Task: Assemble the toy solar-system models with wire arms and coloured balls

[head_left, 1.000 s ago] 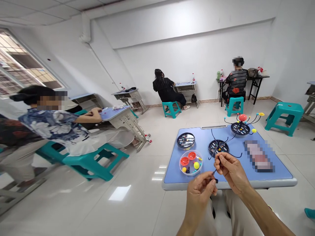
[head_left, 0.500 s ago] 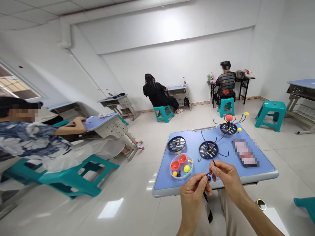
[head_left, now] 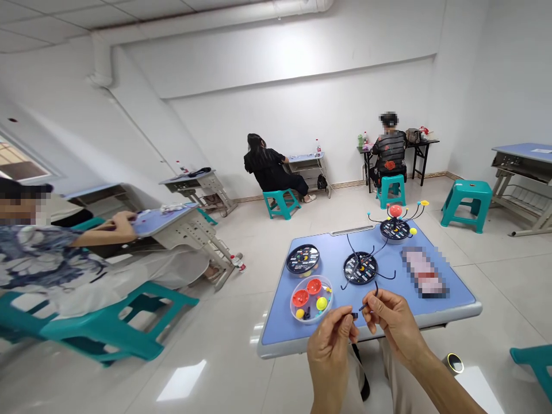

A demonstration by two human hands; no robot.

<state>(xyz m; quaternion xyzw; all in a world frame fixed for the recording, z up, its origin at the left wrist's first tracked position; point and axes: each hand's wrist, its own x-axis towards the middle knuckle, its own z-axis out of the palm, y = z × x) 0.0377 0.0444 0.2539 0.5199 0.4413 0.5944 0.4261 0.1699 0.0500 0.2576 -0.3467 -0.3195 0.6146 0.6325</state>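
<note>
My left hand (head_left: 331, 352) pinches a small black plastic piece (head_left: 354, 315) between thumb and finger, low over the table's near edge. My right hand (head_left: 394, 322) grips a thin black wire arm (head_left: 370, 299), its tip close to that piece but not visibly touching it. On the blue table (head_left: 280, 333) behind them are a clear round tray (head_left: 311, 299) of red cups and coloured balls, a black disc base (head_left: 302, 259), and a second disc (head_left: 360, 268) with black wires. A finished-looking planet model (head_left: 394, 221) with a red ball stands at the far edge.
A pixelated packet (head_left: 425, 271) lies on the table's right side. A co-worker's hands (head_left: 121, 221) work at a desk on my left, beside teal stools. Several people sit at far desks. My knees are under the table's near edge.
My view has swung, so the table sits further left in the picture. Both hands keep their pieces, and the wire tip and black piece stay close together.
</note>
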